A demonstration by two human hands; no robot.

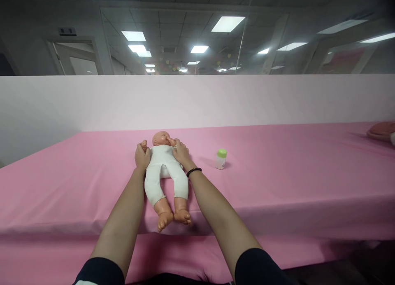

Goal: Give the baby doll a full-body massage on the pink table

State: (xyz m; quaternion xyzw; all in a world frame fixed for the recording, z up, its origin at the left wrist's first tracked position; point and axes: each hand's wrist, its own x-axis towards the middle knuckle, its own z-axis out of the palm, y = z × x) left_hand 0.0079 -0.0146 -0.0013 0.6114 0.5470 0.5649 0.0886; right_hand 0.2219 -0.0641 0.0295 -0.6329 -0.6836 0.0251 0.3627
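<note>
A baby doll [162, 156] with a white cloth body lies on its back, its head away from me and its bare feet near the front edge of the pink surface. My left hand [142, 156] is closed round the doll's arm on the left side, a small doll hand showing above my fingers. On the other side my right hand [182, 153], with a dark beaded bracelet at the wrist, is closed on the doll's other arm, whose hand is near the doll's mouth.
A small clear bottle [220, 160] with a green lid stands right of the doll on the pink cover [277, 169]. At the far right edge lies a partly visible skin-coloured object [381, 131]. A white low wall [197, 99] with glass above runs behind.
</note>
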